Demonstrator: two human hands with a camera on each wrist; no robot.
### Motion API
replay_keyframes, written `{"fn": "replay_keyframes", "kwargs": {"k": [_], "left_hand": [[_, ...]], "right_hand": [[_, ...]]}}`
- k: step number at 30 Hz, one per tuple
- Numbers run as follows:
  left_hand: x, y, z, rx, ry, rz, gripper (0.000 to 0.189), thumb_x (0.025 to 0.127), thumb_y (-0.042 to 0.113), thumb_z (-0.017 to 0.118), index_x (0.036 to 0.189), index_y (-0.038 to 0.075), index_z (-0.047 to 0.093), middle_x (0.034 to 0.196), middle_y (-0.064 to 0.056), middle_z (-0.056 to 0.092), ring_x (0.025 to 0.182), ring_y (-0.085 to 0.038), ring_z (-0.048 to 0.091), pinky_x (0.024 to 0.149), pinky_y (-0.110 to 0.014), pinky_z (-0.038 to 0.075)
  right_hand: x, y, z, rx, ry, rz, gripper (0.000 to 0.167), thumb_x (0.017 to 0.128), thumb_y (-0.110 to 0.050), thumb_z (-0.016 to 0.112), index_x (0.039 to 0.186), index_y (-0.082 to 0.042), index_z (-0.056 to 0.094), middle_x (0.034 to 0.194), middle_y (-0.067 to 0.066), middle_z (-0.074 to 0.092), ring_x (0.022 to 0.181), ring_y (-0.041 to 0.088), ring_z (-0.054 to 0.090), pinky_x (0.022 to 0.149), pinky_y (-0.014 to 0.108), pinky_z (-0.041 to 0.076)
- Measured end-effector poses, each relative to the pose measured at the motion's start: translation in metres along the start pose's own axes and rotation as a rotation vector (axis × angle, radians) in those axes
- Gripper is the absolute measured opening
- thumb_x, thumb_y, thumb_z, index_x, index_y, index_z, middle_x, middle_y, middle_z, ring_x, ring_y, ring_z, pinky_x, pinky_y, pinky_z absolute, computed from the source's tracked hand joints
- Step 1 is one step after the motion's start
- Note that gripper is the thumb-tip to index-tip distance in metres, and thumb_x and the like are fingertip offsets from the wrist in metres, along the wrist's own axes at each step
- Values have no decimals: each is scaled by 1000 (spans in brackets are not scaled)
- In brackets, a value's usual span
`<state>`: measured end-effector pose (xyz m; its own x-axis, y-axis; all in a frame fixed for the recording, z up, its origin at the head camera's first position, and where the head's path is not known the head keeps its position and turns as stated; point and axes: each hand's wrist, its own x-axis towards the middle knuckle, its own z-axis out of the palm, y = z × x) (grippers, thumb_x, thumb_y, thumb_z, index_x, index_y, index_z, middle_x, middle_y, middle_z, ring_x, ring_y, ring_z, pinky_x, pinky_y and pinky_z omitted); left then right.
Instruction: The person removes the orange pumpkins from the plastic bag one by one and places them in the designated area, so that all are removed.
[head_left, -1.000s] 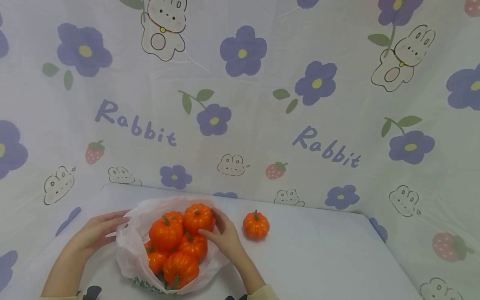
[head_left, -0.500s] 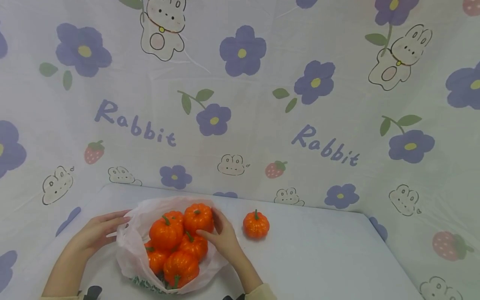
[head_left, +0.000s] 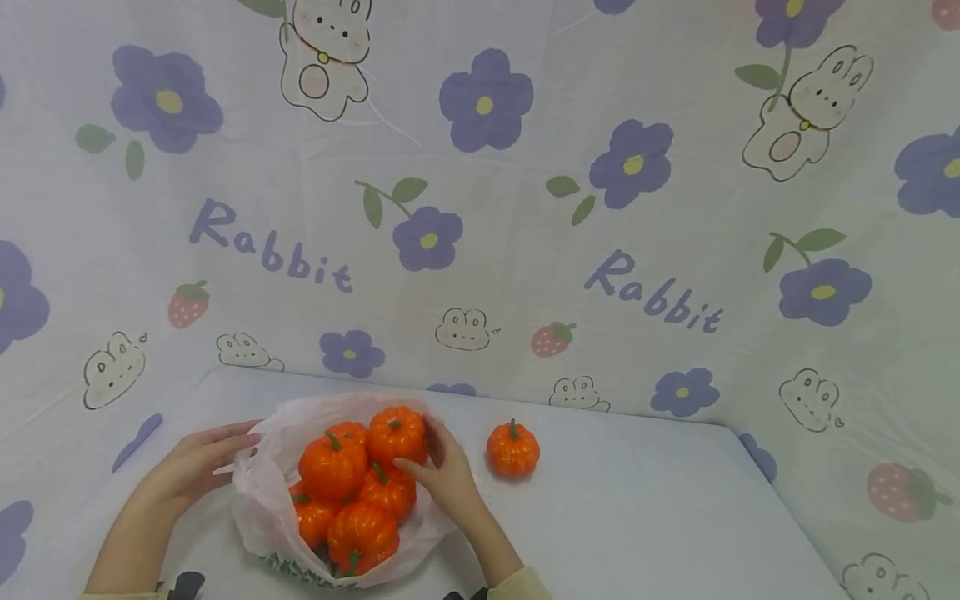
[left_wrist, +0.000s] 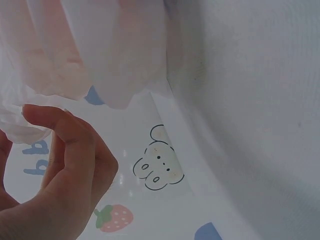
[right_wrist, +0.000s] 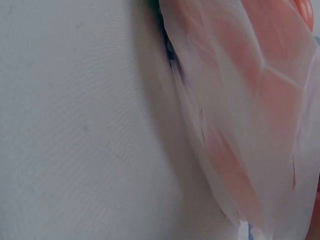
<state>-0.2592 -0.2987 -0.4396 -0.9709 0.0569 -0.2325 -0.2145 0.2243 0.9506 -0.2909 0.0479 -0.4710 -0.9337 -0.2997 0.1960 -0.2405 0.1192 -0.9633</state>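
Note:
A thin white plastic bag (head_left: 258, 500) lies on the table with its mouth spread, filled with several small orange pumpkins (head_left: 333, 468). My left hand (head_left: 198, 462) is at the bag's left rim. In the left wrist view its bent fingers (left_wrist: 75, 135) pinch the bag's edge. On the right, my right hand (head_left: 447, 483) holds the upper right pumpkin (head_left: 397, 435), thumb in front and fingers on its far right side. The right wrist view shows mostly the bag's side (right_wrist: 250, 100), with orange showing through; that hand is nearly out of that view.
One loose pumpkin (head_left: 513, 450) with a green stem stands on the white table (head_left: 637, 508), right of the bag. Green and white patterned material (head_left: 296, 571) shows under the bag's front. A printed curtain (head_left: 495, 208) hangs behind the table.

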Motion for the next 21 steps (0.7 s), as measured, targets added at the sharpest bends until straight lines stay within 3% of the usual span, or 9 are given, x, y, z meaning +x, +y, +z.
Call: {"fn": "replay_keyframes", "kwargs": {"k": [10, 21], "left_hand": [[3, -2, 0, -4, 2, -4, 66, 95, 42, 60, 148, 8, 41, 149, -7, 49, 126, -19, 51, 109, -53, 43], [6, 0, -3, -12, -2, -7, 65, 94, 42, 61, 148, 9, 42, 142, 2, 54, 116, -9, 53, 109, -52, 44]], "right_hand": [[-3, 3, -3, 3, 11, -1, 73, 89, -27, 72, 151, -15, 35, 156, 5, 39, 145, 27, 38, 117, 47, 33], [-5, -4, -12, 15, 60, 6, 73, 87, -29, 73, 150, -15, 37, 156, 6, 39, 145, 27, 38, 117, 45, 34]]}}
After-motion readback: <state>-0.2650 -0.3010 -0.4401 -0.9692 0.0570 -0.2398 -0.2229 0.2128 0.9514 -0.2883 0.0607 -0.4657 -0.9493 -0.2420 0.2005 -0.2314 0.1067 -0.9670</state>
